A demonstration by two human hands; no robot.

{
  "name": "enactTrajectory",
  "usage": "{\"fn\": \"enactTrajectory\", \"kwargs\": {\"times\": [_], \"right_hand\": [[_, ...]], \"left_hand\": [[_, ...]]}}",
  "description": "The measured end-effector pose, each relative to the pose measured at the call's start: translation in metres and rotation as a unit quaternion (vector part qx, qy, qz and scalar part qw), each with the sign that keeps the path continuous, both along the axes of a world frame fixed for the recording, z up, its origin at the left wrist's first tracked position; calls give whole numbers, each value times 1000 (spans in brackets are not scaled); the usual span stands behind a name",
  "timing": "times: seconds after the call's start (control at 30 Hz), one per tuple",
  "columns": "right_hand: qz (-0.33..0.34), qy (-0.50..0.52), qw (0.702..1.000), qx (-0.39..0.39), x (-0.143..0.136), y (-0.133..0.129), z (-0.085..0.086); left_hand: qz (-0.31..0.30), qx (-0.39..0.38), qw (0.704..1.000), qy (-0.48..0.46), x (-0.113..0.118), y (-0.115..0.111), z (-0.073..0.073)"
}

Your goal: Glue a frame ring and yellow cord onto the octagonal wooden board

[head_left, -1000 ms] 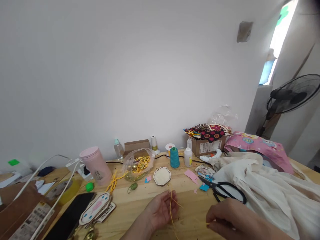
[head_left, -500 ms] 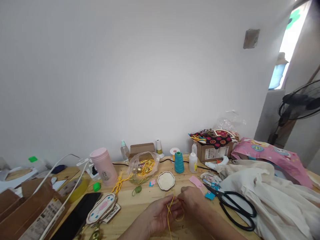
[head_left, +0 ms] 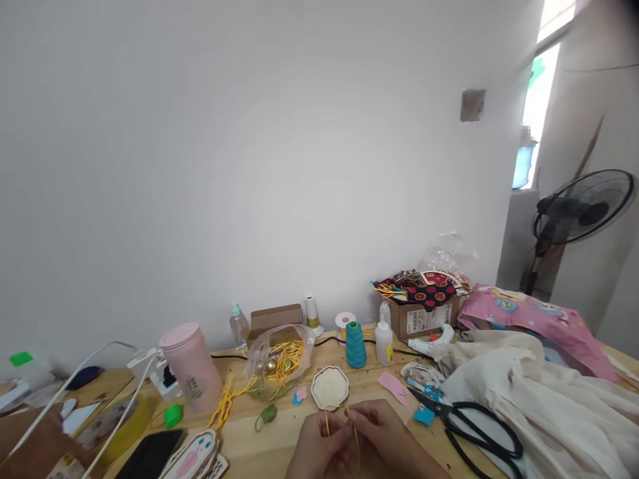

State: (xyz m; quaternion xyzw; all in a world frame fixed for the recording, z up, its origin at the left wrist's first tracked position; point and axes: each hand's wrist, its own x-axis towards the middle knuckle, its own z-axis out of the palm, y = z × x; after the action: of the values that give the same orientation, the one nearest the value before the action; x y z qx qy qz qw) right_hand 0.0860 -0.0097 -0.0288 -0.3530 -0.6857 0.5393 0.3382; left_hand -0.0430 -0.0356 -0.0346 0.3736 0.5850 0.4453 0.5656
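Both hands are close together at the bottom centre, near the table's front. My left hand (head_left: 319,444) pinches a thin yellow cord (head_left: 356,436), its fingers closed. Beside it, my right hand (head_left: 379,432) also grips the cord between thumb and fingers. The cord loops up between the hands and hangs below them. Just beyond the fingertips lies a cream scalloped plaque (head_left: 330,388) with a dark rim, and the cord passes at its lower edge. Whether the cord is fixed to the plaque cannot be made out.
Black scissors (head_left: 482,426) and white cloth (head_left: 544,392) lie right. Behind stand a teal thread cone (head_left: 356,346), a glue bottle (head_left: 384,344) and a bag of yellow cords (head_left: 284,359). A pink tumbler (head_left: 192,369) and a phone (head_left: 152,454) are left.
The view has tilted up and turned slightly right. My left hand has turned from palm up to a pinch, and both hands have drawn together at the cord near the plaque.
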Motion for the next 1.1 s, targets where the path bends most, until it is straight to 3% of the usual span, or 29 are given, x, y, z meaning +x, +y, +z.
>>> {"fn": "enactTrajectory", "kwargs": {"times": [0.23,0.4,0.53,0.67,0.9,1.1], "right_hand": [[-105,-73,991,35,-5,1,-18],[-146,-118,977,100,-6,-5,-18],[-140,-131,974,125,-7,-6,-20],[-140,-135,967,164,-6,-2,-25],[-105,-118,972,175,-2,7,-29],[-98,-82,978,164,-1,4,-23]], "left_hand": [[4,11,999,-34,2,5,-18],[-39,-17,999,-12,1,4,-12],[-111,-12,993,25,2,5,-4],[-176,28,984,3,5,10,1],[-163,11,986,-29,2,18,8],[-134,22,986,-99,-3,15,-7]]}}
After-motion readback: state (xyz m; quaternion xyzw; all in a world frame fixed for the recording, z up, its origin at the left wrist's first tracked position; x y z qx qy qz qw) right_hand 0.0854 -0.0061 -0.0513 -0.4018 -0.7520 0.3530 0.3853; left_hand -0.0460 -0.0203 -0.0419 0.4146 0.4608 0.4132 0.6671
